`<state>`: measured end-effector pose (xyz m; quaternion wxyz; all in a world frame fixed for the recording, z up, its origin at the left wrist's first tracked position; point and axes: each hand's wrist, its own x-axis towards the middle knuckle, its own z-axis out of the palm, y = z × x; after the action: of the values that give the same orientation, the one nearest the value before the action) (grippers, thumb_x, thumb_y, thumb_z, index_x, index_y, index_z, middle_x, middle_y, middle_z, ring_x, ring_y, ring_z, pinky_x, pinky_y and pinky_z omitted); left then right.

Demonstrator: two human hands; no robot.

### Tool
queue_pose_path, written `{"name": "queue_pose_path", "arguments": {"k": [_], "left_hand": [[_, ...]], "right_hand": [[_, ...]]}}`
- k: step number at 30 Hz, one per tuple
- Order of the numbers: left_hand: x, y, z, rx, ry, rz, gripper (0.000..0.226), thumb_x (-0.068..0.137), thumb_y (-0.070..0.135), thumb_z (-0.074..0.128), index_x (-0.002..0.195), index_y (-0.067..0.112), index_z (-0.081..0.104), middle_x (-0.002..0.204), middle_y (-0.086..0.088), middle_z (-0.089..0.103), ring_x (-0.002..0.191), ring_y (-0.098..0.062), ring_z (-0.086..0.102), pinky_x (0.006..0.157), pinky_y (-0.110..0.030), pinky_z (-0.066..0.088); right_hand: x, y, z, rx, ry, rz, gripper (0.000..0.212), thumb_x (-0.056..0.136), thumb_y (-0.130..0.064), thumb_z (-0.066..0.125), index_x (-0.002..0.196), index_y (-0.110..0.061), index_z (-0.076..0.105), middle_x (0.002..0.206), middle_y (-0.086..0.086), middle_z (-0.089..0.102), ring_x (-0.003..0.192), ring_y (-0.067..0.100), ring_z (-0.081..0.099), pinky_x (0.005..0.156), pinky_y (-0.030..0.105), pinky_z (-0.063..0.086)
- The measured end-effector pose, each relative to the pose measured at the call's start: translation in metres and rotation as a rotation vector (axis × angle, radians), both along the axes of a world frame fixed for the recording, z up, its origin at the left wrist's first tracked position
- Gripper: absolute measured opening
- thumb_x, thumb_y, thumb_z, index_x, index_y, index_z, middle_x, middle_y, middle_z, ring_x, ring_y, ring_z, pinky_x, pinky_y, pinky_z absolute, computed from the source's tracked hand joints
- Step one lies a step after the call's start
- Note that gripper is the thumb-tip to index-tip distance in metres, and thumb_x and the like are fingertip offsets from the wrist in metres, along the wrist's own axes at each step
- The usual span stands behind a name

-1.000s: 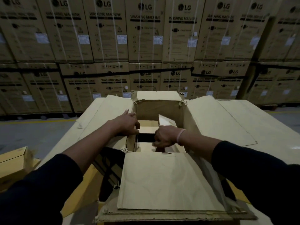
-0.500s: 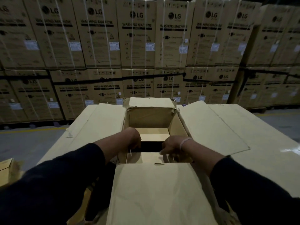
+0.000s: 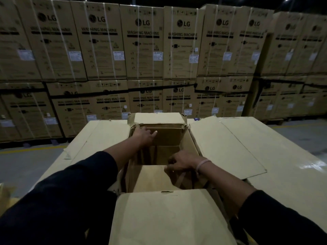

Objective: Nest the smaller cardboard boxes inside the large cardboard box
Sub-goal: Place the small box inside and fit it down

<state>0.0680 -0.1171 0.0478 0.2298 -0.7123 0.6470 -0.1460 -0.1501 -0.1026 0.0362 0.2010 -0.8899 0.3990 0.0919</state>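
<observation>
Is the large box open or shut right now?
Open: the large box's four flaps are spread outward, and both hands reach inside.

You are standing in a warehouse. Beyond your hands, strapped cartons marked "LG WASHING MACHINE" stand stacked two tiers high in a long wall. A grey concrete floor with a yellow painted line lies to your left.

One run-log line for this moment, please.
stage: nesting | left hand: reaching to far wall inside large box | right hand: gripping cardboard at near edge | flaps: open
</observation>
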Motion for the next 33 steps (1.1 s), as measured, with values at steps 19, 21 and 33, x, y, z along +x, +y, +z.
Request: {"name": "queue_pose_path", "arguments": {"k": [19,21,33], "left_hand": [[0.009,-0.023,0.000,0.036,0.088,-0.061,0.058,0.105,0.045,0.043,0.158,0.026,0.032,0.163,-0.002,0.035,0.153,-0.033,0.024,0.120,-0.069,0.010],[0.010,-0.023,0.000,0.034,0.101,-0.069,0.056,0.104,0.047,0.044,0.156,0.027,0.038,0.161,-0.001,0.039,0.151,-0.032,0.027,0.119,-0.070,0.012],[-0.010,-0.019,-0.024,0.067,0.301,0.027,0.093,0.088,0.082,0.039,0.162,0.038,0.005,0.171,-0.009,0.008,0.156,-0.039,-0.002,0.117,-0.071,-0.007]], "right_hand": [[-0.039,0.030,0.045,0.115,0.111,0.080,0.042,0.092,-0.071,0.056,0.093,-0.032,0.071,0.101,-0.010,0.067,0.094,0.012,0.061,0.084,0.031,0.051],[-0.038,0.032,0.046,0.113,0.074,0.072,0.055,0.092,-0.072,0.056,0.114,-0.025,0.074,0.118,-0.003,0.068,0.107,0.017,0.062,0.095,0.037,0.053],[-0.039,0.040,0.049,0.033,0.174,0.079,0.067,0.091,-0.077,0.052,0.128,-0.024,0.070,0.117,-0.002,0.066,0.108,0.022,0.061,0.098,0.042,0.054]]}}
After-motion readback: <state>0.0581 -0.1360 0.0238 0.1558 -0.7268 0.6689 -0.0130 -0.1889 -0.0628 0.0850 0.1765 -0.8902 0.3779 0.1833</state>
